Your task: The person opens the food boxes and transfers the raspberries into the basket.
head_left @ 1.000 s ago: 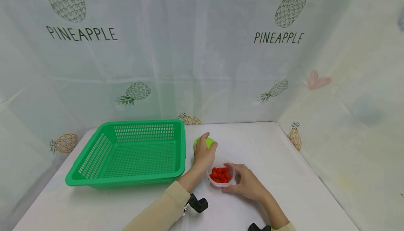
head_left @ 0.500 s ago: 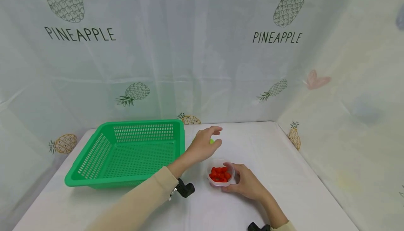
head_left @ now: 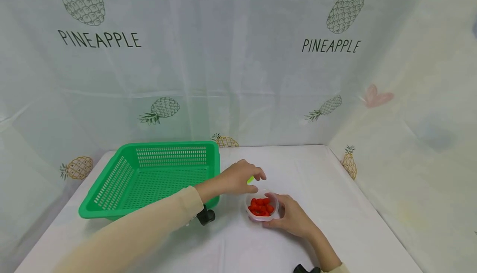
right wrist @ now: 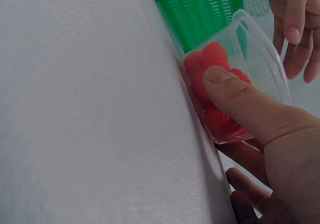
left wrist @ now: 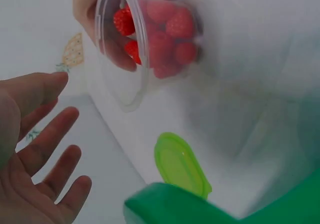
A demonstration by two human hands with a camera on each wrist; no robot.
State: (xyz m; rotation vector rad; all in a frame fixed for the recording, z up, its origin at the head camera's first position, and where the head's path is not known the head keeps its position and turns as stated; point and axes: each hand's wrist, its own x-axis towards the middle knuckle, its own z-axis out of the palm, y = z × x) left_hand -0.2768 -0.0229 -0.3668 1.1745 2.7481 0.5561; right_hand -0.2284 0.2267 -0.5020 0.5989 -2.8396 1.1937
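A clear plastic container (left wrist: 170, 76) holding several red raspberries (head_left: 261, 207) stands on the table. My right hand (head_left: 292, 217) grips its right side, with the thumb (right wrist: 245, 101) against the wall in the right wrist view. My left hand (head_left: 238, 177) is above and behind the container, its fingers spread loosely and holding nothing. In the left wrist view, a gap separates those fingers from the container's rim. A bright green lid (left wrist: 180, 164) lies on the table past the container; in the head view my left hand hides most of it.
A green plastic basket (head_left: 149, 214) stands on the left of the white-covered table (head_left: 316, 173), partly beneath my left forearm. A pineapple-print sheet (head_left: 231, 70) hangs behind the table and along its sides.
My left hand has let go of the green lid, lifted off it and come nearer the container. The right hand has kept its grip on the container in the same place.
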